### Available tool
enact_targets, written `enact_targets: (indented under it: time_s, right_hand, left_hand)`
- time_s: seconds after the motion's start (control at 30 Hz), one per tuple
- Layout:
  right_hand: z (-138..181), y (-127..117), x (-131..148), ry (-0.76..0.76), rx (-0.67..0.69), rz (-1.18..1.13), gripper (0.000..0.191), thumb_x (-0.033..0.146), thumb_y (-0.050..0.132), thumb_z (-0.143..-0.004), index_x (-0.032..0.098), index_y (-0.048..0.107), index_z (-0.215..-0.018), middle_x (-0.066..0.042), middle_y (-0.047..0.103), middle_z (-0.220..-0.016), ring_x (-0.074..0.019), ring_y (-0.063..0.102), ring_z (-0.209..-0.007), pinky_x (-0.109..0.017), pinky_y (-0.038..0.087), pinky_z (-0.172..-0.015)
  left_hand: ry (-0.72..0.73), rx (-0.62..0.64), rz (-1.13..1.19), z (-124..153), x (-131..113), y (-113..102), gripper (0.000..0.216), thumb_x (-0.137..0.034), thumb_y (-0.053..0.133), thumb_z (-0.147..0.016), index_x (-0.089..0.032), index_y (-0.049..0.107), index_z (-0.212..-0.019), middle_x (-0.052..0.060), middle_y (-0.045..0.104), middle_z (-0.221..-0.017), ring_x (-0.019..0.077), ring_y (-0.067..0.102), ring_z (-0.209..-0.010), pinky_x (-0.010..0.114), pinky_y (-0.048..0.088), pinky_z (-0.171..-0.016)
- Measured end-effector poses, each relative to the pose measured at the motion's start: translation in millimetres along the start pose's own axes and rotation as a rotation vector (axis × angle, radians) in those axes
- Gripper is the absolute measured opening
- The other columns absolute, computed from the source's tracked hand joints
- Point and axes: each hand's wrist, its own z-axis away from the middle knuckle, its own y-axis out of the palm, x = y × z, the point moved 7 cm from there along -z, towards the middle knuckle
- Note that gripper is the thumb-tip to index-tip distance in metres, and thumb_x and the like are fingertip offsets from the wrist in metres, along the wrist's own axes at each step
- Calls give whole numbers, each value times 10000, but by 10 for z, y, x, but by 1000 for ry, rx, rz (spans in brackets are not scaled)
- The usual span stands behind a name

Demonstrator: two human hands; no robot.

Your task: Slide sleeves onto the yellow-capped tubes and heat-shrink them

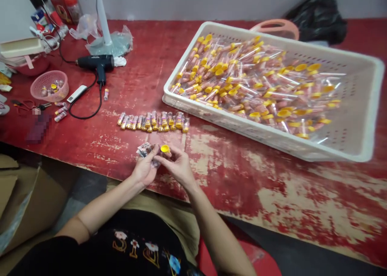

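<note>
My left hand point(146, 171) is closed on a small bunch of printed clear plastic sleeves point(144, 148). Beside it, my right hand point(180, 168) pinches a small yellow-capped tube point(165, 149), cap facing up toward me. The two hands nearly meet over the front part of the table, and the fingertips partly hide what lies between them. Just beyond them, a row of small yellow-capped tubes point(151, 122) in printed wrap lies on the red table point(136, 86). To the right stands a large white basket point(232, 132) heaped with yellow-capped tubes point(236, 74) in loose clear sleeves.
Left of the row lies a black heat gun point(99, 62) with its cord looped on the table. A pink basket point(50, 86) holds a few small pieces. Red-handled pliers point(26, 105) lie near it. A black plastic bag point(317, 15) sits behind the white basket.
</note>
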Motion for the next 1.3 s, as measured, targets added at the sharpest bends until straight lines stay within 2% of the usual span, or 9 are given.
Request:
enact_targets:
  time_s: [0.1, 0.27, 0.4, 0.5, 0.6, 0.77, 0.93, 1.13, 1.3]
  right_hand:
    - [190, 28, -99, 62, -152, -88, 320, 467, 821, -750, 170, 703, -754, -8, 647, -744, -134, 583, -707, -272, 505, -674]
    - [167, -158, -61, 121, -216, -178, 403, 523, 854, -693, 164, 705, -799, -22, 682, -759, -134, 592, -693, -274, 506, -672]
    - [219, -180, -38, 171, -273, -216, 466, 589, 809, -740, 174, 600, -700, 37, 526, -612, -79, 440, -558, -231, 403, -559]
    - [299, -244, -45, 157, -274, -325, 429, 625, 713, -834, 210, 607, -865, 43, 510, -685, -84, 441, -570, -229, 408, -559]
    - [451, -462, 51, 29, -366, -275, 344, 586, 593, -944, 251, 622, -1015, -9, 594, -945, -112, 556, -765, -256, 498, -726]
    - [663, -525, 338, -140, -440, -212, 398, 395, 688, -928, 305, 538, -1286, -21, 628, -995, -142, 622, -858, -281, 535, -778]
    - [704, -411, 489, -250, -501, -186, 390, 240, 704, -919, 306, 530, -1262, -25, 699, -1052, -125, 680, -799, -267, 572, -740]
    - [990, -568, 421, -338, -730, 73, 512, 99, 789, -811, 301, 678, -1267, -46, 700, -1101, -192, 704, -982, -332, 614, -814]
    - [1165, -544, 510, -406, -612, 317, 533, 51, 656, -897, 304, 655, -1365, -87, 720, -1187, -225, 707, -1078, -401, 616, -888]
  left_hand:
    - [26, -4, -64, 51, 46, -8, 357, -169, 955, -602, -113, 676, -818, -9, 698, -774, 82, 634, -674, 185, 453, -623]
    - [189, -7, -171, 118, 1, 12, 533, -314, 1011, -476, -123, 626, -791, -43, 648, -704, 55, 547, -571, 183, 368, -506]
    - [308, -46, -162, 150, -23, 89, 611, -383, 1021, -419, -147, 562, -746, -73, 601, -657, 48, 514, -544, 194, 383, -518]
    - [195, -82, -156, 154, 33, 133, 567, -364, 1010, -490, -146, 567, -770, -69, 592, -645, 51, 515, -535, 192, 362, -503]
    - [51, -113, -153, 166, 80, 143, 483, -299, 985, -581, -140, 565, -756, -62, 583, -627, 46, 508, -524, 183, 340, -493]
    - [-33, -58, -135, 184, 159, 183, 449, -275, 976, -604, -142, 581, -772, -57, 608, -662, 48, 529, -544, 180, 385, -516]
    - [-92, -35, -143, 212, 286, 199, 467, -296, 987, -577, -139, 612, -807, -54, 632, -692, 52, 554, -546, 176, 382, -491]
    - [-167, 23, -224, 311, 340, 256, 495, -343, 989, -567, -147, 602, -805, -26, 661, -728, 97, 622, -605, 185, 437, -501]
    - [-53, 84, -328, 412, 271, 320, 534, -399, 986, -567, -158, 613, -865, -8, 680, -766, 122, 648, -663, 198, 486, -546]
